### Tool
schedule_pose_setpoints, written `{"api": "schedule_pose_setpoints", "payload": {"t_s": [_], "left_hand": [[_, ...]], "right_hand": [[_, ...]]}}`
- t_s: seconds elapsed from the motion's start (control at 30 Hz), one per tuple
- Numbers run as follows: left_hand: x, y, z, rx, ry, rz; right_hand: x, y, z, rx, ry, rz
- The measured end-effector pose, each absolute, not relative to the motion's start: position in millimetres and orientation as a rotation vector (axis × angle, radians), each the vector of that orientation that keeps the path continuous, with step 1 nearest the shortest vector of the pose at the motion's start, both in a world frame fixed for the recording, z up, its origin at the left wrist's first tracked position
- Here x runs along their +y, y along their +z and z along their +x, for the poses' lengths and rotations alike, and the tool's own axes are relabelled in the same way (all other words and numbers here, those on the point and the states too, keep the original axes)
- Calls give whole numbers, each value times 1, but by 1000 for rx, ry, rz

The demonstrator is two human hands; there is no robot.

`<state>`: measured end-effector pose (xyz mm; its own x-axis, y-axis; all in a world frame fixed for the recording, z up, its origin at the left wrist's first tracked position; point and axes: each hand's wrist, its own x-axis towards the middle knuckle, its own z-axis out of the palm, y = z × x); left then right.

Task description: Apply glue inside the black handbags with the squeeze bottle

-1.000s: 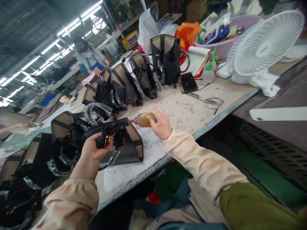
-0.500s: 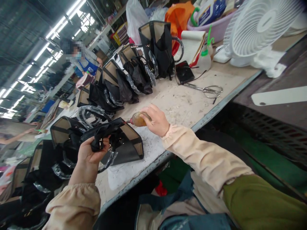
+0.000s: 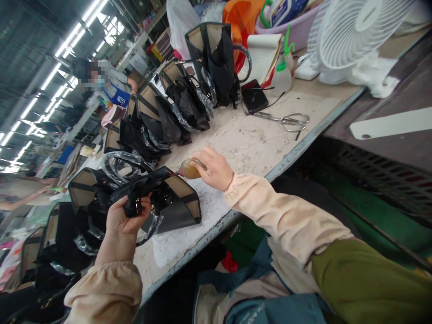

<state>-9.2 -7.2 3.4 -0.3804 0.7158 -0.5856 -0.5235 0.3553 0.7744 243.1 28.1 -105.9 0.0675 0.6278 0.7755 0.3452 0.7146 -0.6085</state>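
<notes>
A black handbag (image 3: 180,208) with tan side panels lies tilted on the table before me. My left hand (image 3: 123,218) is closed around a bunch of its black fabric, with a small gold-coloured metal piece showing between the fingers. In my right hand (image 3: 218,168) is a small squeeze bottle (image 3: 191,169) of amber liquid, gripped by its body. The bottle's red-based nozzle points left, at the bag's upper edge; whether the tip touches it I cannot tell. Clear plastic wraps the bag's handle (image 3: 153,227).
Several similar handbags (image 3: 165,114) stand in a row behind, more at the left. Scissors (image 3: 293,121), a black square object (image 3: 254,96), a green-capped bottle (image 3: 281,77), a notepad (image 3: 261,56) and a white fan (image 3: 362,33) are at the right. A co-worker (image 3: 113,87) stands further back.
My view has shifted a little, so the table's things appear slightly further left and higher. Both hands keep their holds, and the bottle's nozzle stays by the bag's upper edge.
</notes>
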Motion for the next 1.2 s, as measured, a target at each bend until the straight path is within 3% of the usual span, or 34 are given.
{"api": "schedule_pose_setpoints", "payload": {"t_s": [1.2], "left_hand": [[-13,2,-7,1436,1341,224]], "right_hand": [[27,-105,247,-1485,336,-842]]}}
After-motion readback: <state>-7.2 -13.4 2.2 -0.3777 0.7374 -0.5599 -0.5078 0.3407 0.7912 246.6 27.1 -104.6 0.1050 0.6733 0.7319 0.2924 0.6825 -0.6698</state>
